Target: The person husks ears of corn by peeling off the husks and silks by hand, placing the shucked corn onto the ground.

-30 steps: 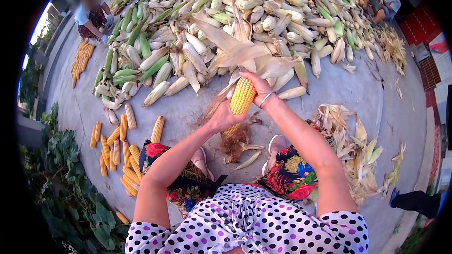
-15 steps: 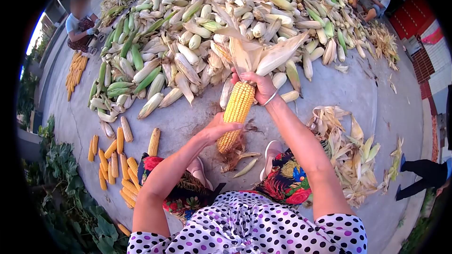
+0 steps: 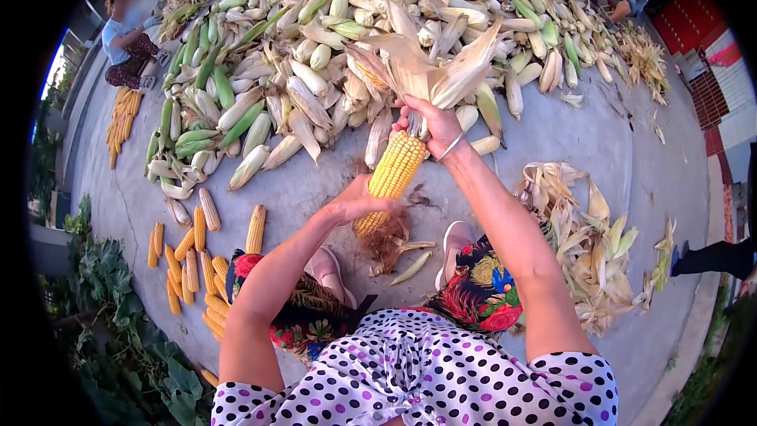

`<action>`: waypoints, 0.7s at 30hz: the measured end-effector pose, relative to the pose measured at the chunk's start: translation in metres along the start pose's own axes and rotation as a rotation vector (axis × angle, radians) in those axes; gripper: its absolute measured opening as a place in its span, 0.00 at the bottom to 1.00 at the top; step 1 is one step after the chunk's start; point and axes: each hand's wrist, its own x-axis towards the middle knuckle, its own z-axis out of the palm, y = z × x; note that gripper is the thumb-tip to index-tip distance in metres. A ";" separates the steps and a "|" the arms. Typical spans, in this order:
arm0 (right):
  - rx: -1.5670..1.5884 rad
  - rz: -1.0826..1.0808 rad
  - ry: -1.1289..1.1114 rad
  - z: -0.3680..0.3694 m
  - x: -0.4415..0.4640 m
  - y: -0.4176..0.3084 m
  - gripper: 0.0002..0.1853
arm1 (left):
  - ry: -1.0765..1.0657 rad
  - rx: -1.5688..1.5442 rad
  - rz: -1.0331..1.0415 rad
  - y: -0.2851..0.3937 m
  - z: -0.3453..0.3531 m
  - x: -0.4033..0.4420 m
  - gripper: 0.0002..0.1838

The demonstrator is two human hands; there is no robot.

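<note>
- the left hand is curled around the lower part of a yellow corn cob.
- the right hand grips the pale husk at the cob's stem end, the peeled leaves fanning out above the fingers.
- the cob is tilted between the hands, above the concrete ground.
- a big heap of unhusked corn lies ahead.
- bare cobs lie to the left, loose husks to the right.
- brown corn silk lies near the feet.

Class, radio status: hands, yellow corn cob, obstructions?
Left hand around bare yellow corn cob. Right hand gripping its pale papery husk. Nothing visibly in the way.
</note>
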 end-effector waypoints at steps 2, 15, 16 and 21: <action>0.102 -0.009 0.057 0.002 0.001 -0.001 0.12 | -0.039 -0.178 0.005 -0.004 0.004 0.002 0.25; 0.786 -0.278 -0.001 0.023 0.048 -0.025 0.16 | 0.034 -1.407 -0.006 0.046 0.084 0.021 0.23; 0.725 -0.332 -0.020 0.023 0.049 -0.028 0.15 | 0.082 -1.280 0.005 0.046 0.078 0.025 0.23; -0.010 -0.219 0.233 -0.001 0.068 -0.024 0.14 | 0.198 -0.765 -0.159 -0.012 0.030 0.054 0.21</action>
